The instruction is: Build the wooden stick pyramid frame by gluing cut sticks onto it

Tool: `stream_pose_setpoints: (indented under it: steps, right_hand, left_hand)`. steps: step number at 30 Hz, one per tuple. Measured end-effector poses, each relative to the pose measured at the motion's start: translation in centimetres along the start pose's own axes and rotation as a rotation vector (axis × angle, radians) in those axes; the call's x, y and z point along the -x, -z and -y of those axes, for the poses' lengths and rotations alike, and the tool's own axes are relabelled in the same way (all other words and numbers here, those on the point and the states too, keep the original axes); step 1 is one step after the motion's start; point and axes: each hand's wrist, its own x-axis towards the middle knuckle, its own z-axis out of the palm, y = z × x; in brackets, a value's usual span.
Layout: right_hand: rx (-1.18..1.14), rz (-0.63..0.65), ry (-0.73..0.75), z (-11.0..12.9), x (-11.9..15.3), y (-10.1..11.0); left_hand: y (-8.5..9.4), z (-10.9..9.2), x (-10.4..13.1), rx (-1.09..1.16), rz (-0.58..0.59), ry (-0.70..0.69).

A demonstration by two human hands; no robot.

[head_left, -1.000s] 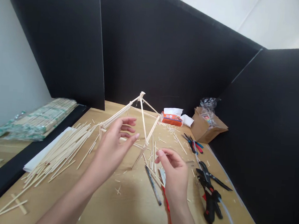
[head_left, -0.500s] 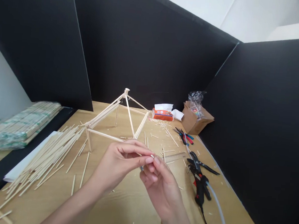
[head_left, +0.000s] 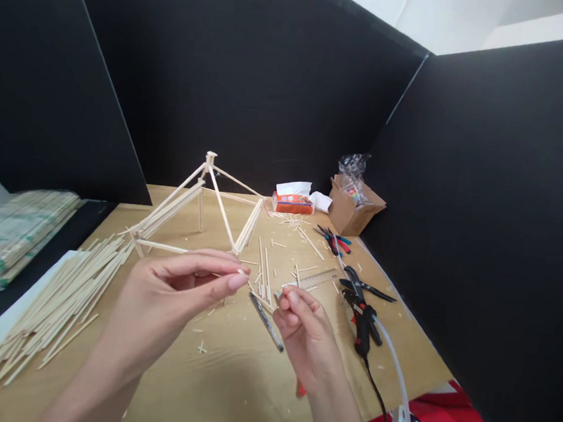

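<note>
Touching a half-second ago, the left hand point(head_left: 162, 302) and right hand point(head_left: 308, 331) now part, a pale stub point(head_left: 241, 272) seemingly left to the left's pinched fingers alone, the right's curled, contents unclear.

Pale cream stick frame point(head_left: 222, 207), black panel point(head_left: 254, 77), orange packet point(head_left: 292, 205)

Both bare forearms point(head_left: 94, 375) reach forward from below. The left hand point(head_left: 170, 296) points rightward, thumb and forefinger pinched together at the tips. The right hand point(head_left: 308, 328), apart from the left, has its fingers curled inward, the thumb against the forefinger.
</note>
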Motion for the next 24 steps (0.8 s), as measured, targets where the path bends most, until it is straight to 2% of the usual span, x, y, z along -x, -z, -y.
stream_pose_setpoints:
  steps: [3, 6, 8, 11, 14, 17, 20, 22, 24]
  right_hand:
    - [0.029, -0.032, 0.042, -0.1, 0.0, 1.0]
    - [0.094, -0.069, 0.079, -0.6, 0.1, 2.3]
    - [0.240, -0.135, 0.121, -0.9, 0.2, 3.6]
    - [0.536, -0.274, 0.197, -1.2, 0.7, 6.4]
    - [0.733, -0.420, 0.265, -1.3, 1.9, 10.2]
    - [0.891, -0.653, 0.383, -1.3, 3.2, 14.2]
    - [1.049, -0.897, 0.486, -1.0, 3.7, 17.5]
    - [1.150, -0.974, 0.508, -0.5, 3.2, 18.8]
    - [1.235, -0.976, 0.495, 0.2, 2.2, 19.7]
  left_hand:
    - [0.1, -0.6, 0.3, -0.007, -0.023, 0.108]
    - [0.0, 0.0, 0.0, 0.020, 0.082, 0.120]
    - [0.0, 0.8, -0.3, 0.041, 0.147, 0.091]
    - [-0.1, 1.6, -0.6, 0.056, 0.178, 0.067]
    - [-0.4, 1.7, -0.7, 0.065, 0.176, 0.073]
    - [-0.7, 1.7, -0.7, 0.084, 0.205, 0.086]
    - [-1.1, 1.9, -0.9, 0.121, 0.265, 0.112]
    - [-1.2, 2.0, -1.0, 0.136, 0.301, 0.155]
    - [-1.3, 2.0, -1.0, 0.140, 0.347, 0.198]
